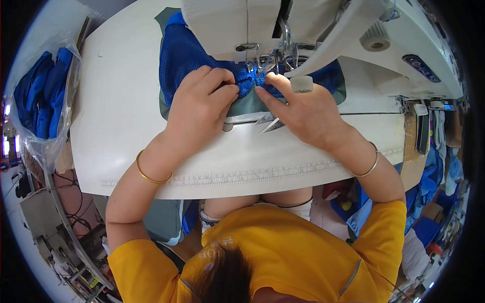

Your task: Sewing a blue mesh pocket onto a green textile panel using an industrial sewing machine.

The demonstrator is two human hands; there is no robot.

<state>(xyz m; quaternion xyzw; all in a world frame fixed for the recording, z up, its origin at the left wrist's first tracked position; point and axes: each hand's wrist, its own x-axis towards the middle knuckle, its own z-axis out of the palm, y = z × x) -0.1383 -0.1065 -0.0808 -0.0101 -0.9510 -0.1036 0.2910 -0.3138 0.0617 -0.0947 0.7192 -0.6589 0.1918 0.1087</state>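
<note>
A blue mesh fabric piece point(182, 55) lies on the white sewing table point(121, 106), its edge under the presser foot point(275, 59) of a white sewing machine point(227, 22). My left hand point(202, 103) presses and pinches the fabric just left of the foot, fingers curled. On the other side, my right hand point(303, 108) has its fingertips on the blue fabric by the needle and holds small thread snips point(270, 122), whose blades stick out beneath the palm. A grey-green fabric layer point(247, 103) lies under the blue mesh.
A clear plastic bag of blue fabric pieces point(43, 96) hangs at the table's left edge. A ruler strip point(252, 174) runs along the front edge. More blue cloth and boxes point(429, 202) crowd the floor at right; cables and metal frame point(55, 222) at lower left.
</note>
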